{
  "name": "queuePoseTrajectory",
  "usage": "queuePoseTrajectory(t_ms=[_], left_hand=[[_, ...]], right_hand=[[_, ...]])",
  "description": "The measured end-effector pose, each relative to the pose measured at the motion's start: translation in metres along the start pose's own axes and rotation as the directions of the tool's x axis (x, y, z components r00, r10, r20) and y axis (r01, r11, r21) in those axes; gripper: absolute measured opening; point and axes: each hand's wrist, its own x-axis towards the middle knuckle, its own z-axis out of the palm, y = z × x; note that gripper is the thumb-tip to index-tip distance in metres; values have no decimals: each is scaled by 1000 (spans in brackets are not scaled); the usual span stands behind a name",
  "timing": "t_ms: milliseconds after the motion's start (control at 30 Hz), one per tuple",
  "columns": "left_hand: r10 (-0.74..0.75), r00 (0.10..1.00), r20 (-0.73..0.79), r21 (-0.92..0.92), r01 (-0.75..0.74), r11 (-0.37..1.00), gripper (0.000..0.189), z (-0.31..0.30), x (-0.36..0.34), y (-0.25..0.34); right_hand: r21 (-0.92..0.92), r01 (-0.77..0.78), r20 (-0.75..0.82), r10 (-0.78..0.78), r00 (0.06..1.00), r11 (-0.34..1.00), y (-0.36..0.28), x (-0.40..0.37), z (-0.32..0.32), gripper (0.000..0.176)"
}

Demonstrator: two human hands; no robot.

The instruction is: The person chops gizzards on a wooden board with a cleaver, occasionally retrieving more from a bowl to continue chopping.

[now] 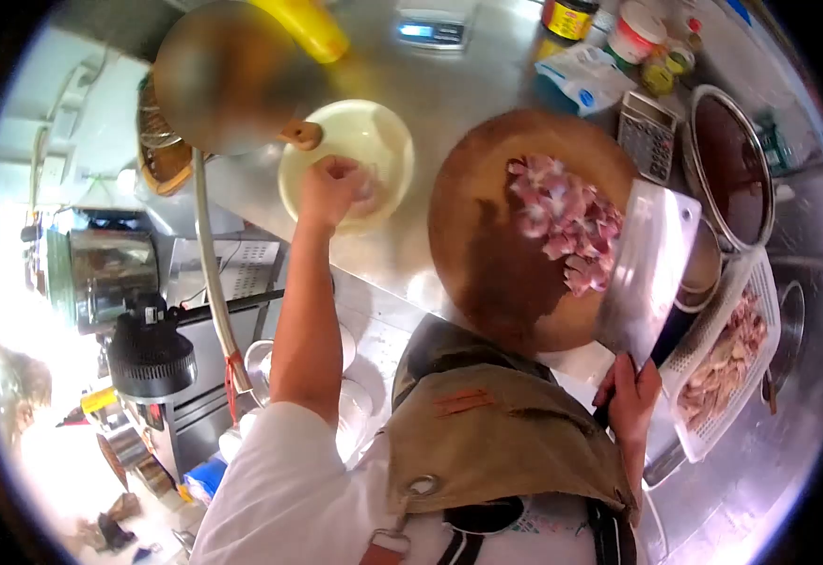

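Observation:
My right hand (pixel 630 395) grips the handle of a cleaver (pixel 651 259), whose broad blade points up and away along the right edge of a round wooden chopping board (pixel 472 207). Cut pieces of pinkish raw meat (pixel 548 193) lie on the board, some partly behind the blade. Over a pale yellow bowl (pixel 392 141) reaches my left hand (pixel 336 188), its fingers down inside the rim and smeared by motion. Whether anything is in those fingers I cannot tell.
A white basket (pixel 764 311) of meat (pixel 727 353) stands right of the board. Nearby are a box grater (pixel 647 137) and a metal-rimmed round container (pixel 764 169). A digital scale (pixel 430 33) sits at the back. A wooden handle (pixel 301 135) overlaps the bowl's rim.

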Motion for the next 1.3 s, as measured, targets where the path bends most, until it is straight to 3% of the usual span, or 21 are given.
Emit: queuePoseTrajectory(t_ms=[100, 133, 167, 200, 233, 300, 400, 433, 467, 500, 600, 700, 833, 933, 1200, 1300], left_hand=[[-48, 968, 246, 7, 48, 999, 24, 55, -45, 50], [-40, 929, 369, -96, 81, 992, 25, 77, -64, 62], [-22, 878, 479, -193, 130, 972, 27, 97, -81, 66], [-42, 789, 612, -98, 129, 987, 33, 117, -89, 55], [12, 723, 691, -179, 155, 971, 37, 134, -106, 59], [99, 654, 750, -28, -119, 993, 37, 172, -121, 17], [396, 773, 496, 214, -551, 806, 40, 198, -150, -14], [440, 781, 443, 230, -573, 786, 39, 197, -155, -16], [476, 788, 390, 250, -588, 769, 38, 193, -162, -19], [503, 795, 339, 273, -595, 756, 38, 188, -173, -20], [352, 888, 297, 226, -423, 877, 26, 182, -185, -31], [512, 819, 258, 82, -547, 833, 21, 192, -184, -38], [532, 827, 183, 81, -552, 830, 17, 203, -184, -53], [565, 810, 156, 78, -580, 811, 17, 203, -184, -58], [594, 795, 124, 109, -606, 788, 18, 204, -186, -59], [562, 798, 218, 110, -593, 798, 19, 201, -184, -61]], right_hand=[[17, -44, 36, 44, 998, 999, 2, 2, -8, 26], [25, -12, 25, 12, 1000, 1000, 5, 2, -9, 28], [-35, 12, 22, -11, 1000, 999, 12, 3, -12, 30], [-20, 20, 15, -20, 1000, 1000, 13, 2, -12, 31], [-6, 34, 14, -33, 999, 999, 11, 2, -11, 32], [-15, 38, 84, -37, 996, 999, 6, 4, -10, 32], [-105, 25, 192, -4, 981, 994, 7, 14, -3, 29], [-155, 22, 243, 16, 970, 988, 6, 21, 1, 28], [-232, -15, 249, 74, 966, 973, 1, 26, 9, 28], [-303, 120, 277, -33, 960, 945, 3, 32, 14, 27], [-454, 464, 395, -295, 870, 760, 5, 58, 35, 23], [-510, 657, 496, -434, 752, 556, 0, 79, 52, 22], [-568, 581, 573, -227, 788, 583, -8, 93, 64, 22], [-519, 604, 592, -255, 765, 605, -9, 94, 70, 24], [-575, 702, 653, -280, 703, 420, -24, 99, 87, 26], [-581, 726, 677, -276, 682, 368, -18, 102, 85, 25]])
